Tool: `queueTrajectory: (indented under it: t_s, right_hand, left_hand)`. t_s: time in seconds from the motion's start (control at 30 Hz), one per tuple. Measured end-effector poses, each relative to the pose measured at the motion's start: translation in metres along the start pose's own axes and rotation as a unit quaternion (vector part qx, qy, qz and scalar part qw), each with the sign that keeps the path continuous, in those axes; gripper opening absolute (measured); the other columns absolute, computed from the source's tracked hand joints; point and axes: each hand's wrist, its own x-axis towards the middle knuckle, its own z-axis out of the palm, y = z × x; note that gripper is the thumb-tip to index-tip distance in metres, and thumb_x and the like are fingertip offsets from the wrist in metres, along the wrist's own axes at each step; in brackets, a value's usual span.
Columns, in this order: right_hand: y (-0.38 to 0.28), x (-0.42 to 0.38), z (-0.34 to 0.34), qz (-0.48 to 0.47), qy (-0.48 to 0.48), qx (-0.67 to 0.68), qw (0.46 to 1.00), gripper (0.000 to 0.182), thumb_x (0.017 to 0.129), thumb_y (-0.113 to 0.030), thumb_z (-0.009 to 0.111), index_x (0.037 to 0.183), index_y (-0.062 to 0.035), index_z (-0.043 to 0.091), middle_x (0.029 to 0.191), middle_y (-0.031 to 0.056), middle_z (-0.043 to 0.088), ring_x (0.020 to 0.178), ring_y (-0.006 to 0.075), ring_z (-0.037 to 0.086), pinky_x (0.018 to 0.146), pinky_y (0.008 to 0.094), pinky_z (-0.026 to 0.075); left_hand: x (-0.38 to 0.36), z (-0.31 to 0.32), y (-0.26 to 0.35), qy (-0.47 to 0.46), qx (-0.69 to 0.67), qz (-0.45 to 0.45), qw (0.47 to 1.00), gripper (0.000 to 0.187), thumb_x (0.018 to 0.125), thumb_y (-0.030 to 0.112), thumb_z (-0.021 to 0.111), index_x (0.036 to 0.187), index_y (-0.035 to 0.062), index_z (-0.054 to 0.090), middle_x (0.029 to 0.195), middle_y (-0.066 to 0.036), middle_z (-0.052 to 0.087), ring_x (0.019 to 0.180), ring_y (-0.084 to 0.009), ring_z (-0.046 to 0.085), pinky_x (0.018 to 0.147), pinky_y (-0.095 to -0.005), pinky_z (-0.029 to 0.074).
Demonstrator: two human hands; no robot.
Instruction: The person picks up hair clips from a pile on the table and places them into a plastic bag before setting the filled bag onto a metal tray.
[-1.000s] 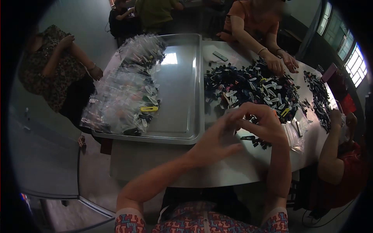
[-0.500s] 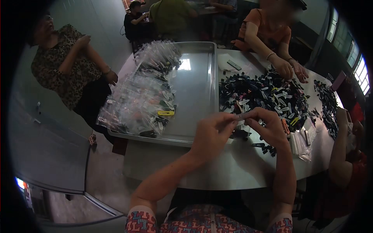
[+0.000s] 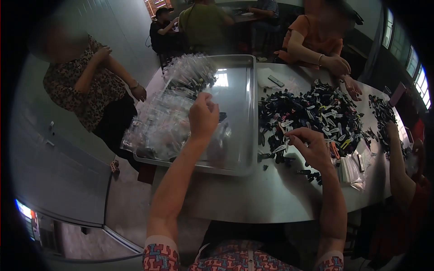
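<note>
Far left: standing person in patterned top (image 3: 83, 88), beside table edge, not handling anything. Next: heap of filled clear bags (image 3: 167, 117) piled along left side of metal tray (image 3: 235, 135), so a good share judged already packed. Left hand (image 3: 203, 116) raised over tray, fingers drawn together in a loose pinch, small clear bag (image 3: 220, 137) with something dark inside hanging just below it; contact hard to make out, looks pinched at the top or just let go, cannot tell for sure. Right half of tray bare metal. Further right: big pile of dark hair clips (image 3: 312, 115) on steel table (image 3: 271, 194), some white and yellow ones mixed in, clearly most stock not yet bagged, so work judged somewhere mid-run with plenty left. Right hand (image 3: 312, 147) at near edge of that pile, fingers curled closed, thumb and forefinger pinching a pale clip (image 3: 285, 137). Stack of empty bags (image 3: 350, 169) just right of that hand. Across table: co-worker in orange (image 3: 316, 38), hands at far edge of pile. Far right: another co-worker's arm (image 3: 398, 162) by second smaller clip pile (image 3: 384, 119).
</note>
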Motion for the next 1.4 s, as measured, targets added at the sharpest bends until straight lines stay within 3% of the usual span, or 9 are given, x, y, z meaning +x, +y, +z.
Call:
queueTrajectory:
  t_s: [0.13,0.2,0.33,0.43,0.63,0.7,0.93,1.17,1.4]
  right_hand:
    - [0.003,0.000,0.001,-0.013,0.000,-0.028,1.000,0.016,0.091,-0.003,0.066,0.106,0.0012,0.072,0.095,0.0103,0.073,0.081,0.0131,0.069,0.074,0.0275,0.055]
    - [0.003,0.000,0.000,-0.023,0.004,-0.040,0.999,0.015,0.091,-0.007,0.067,0.103,-0.0002,0.073,0.090,0.0071,0.073,0.079,0.0099,0.065,0.072,0.0253,0.052]
    - [0.001,-0.001,0.000,-0.015,0.008,-0.031,0.999,0.015,0.091,-0.007,0.067,0.104,-0.0006,0.074,0.089,0.0073,0.073,0.079,0.0107,0.066,0.071,0.0261,0.052]
    - [-0.001,0.001,0.000,-0.016,0.007,-0.043,0.999,0.015,0.091,-0.007,0.068,0.104,-0.0009,0.074,0.087,0.0070,0.073,0.079,0.0108,0.066,0.071,0.0264,0.053]
    - [0.004,0.000,0.003,-0.031,0.000,-0.053,0.998,0.016,0.091,-0.008,0.069,0.104,-0.0010,0.074,0.088,0.0084,0.073,0.077,0.0125,0.068,0.070,0.0274,0.053]
    - [0.008,0.000,0.001,-0.021,-0.007,-0.063,0.998,0.020,0.091,-0.017,0.069,0.102,-0.0004,0.073,0.090,0.0149,0.072,0.077,0.0231,0.070,0.072,0.0328,0.055]
    - [0.018,0.001,0.000,-0.081,0.019,-0.103,0.991,0.018,0.088,-0.015,0.070,0.100,-0.0017,0.074,0.087,0.0132,0.072,0.075,0.0235,0.069,0.070,0.0341,0.053]
    - [-0.010,-0.002,-0.038,0.051,0.035,-0.039,0.997,0.020,0.093,-0.014,0.067,0.104,0.0005,0.073,0.087,0.0064,0.074,0.075,0.0084,0.066,0.070,0.0257,0.053]
    - [0.026,-0.045,-0.158,0.086,0.234,-0.170,0.953,0.022,0.089,-0.018,0.068,0.103,-0.0028,0.075,0.082,0.0100,0.074,0.073,0.0160,0.069,0.069,0.0295,0.052]
  left_hand:
    - [0.003,-0.005,-0.018,0.016,0.125,0.005,0.992,0.041,0.079,0.004,0.070,0.118,0.0032,0.056,0.080,-0.012,0.070,0.076,-0.0316,0.071,0.072,-0.0425,0.056]
    - [0.004,-0.012,-0.015,0.009,0.129,-0.027,0.991,0.040,0.080,0.002,0.063,0.118,0.0023,0.051,0.097,-0.022,0.067,0.087,-0.0443,0.066,0.077,-0.0517,0.053]
    - [0.001,-0.017,-0.015,0.024,0.174,-0.027,0.984,0.041,0.080,0.003,0.065,0.118,0.0024,0.051,0.105,-0.020,0.064,0.097,-0.0433,0.064,0.085,-0.0502,0.051]
    - [-0.001,-0.021,-0.006,0.147,0.304,0.119,0.934,0.039,0.078,0.004,0.068,0.115,0.0031,0.053,0.109,-0.015,0.062,0.112,-0.0383,0.056,0.097,-0.0485,0.046]
    - [-0.012,-0.001,-0.025,-0.127,0.319,0.265,0.901,0.028,0.076,0.017,0.072,0.102,0.0083,0.066,0.105,-0.010,0.064,0.108,-0.0289,0.057,0.099,-0.0441,0.042]
    - [-0.013,0.002,-0.036,-0.168,0.346,0.270,0.883,0.026,0.078,0.016,0.071,0.102,0.0079,0.066,0.102,-0.011,0.066,0.107,-0.0291,0.059,0.104,-0.0470,0.038]
    - [-0.003,-0.022,-0.035,-0.264,0.436,0.239,0.827,0.022,0.081,0.014,0.069,0.102,0.0068,0.066,0.105,-0.010,0.069,0.111,-0.0281,0.061,0.117,-0.0499,0.027]
    - [-0.010,-0.021,-0.042,-0.204,0.375,0.292,0.856,0.032,0.081,0.011,0.070,0.111,0.0042,0.065,0.120,-0.014,0.063,0.126,-0.0308,0.053,0.118,-0.0495,0.027]
    - [-0.048,-0.037,0.050,-0.185,0.141,0.271,0.934,0.041,0.080,0.008,0.073,0.119,0.0025,0.063,0.126,-0.017,0.059,0.124,-0.0342,0.053,0.108,-0.0450,0.040]
